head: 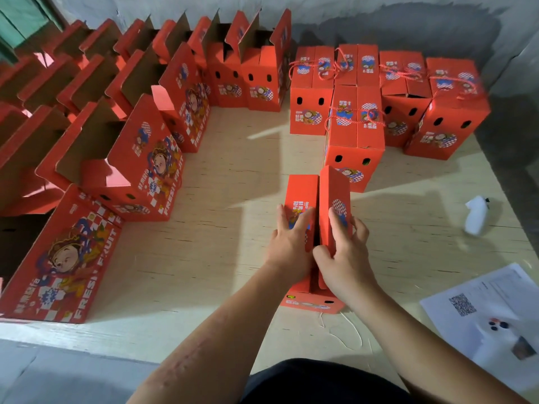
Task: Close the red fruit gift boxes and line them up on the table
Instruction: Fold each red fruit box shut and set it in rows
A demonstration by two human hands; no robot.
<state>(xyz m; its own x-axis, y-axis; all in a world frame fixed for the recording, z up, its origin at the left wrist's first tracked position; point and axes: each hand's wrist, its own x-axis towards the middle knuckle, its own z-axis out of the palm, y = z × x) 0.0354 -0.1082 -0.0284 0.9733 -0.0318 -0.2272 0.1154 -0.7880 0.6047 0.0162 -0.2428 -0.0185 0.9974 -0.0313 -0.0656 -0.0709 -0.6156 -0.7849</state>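
Red cardboard fruit gift box [303, 196] stands near on the pale wooden desk [221, 258], contents hidden beneath top flaps which left hand [287, 246] presses flat and right hand [344, 255] grips.

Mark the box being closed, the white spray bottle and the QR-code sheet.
box being closed [302, 193], head view, left top flap.
white spray bottle [475, 218], head view, middle of body.
QR-code sheet [495, 290], head view, bare paper beside the code.
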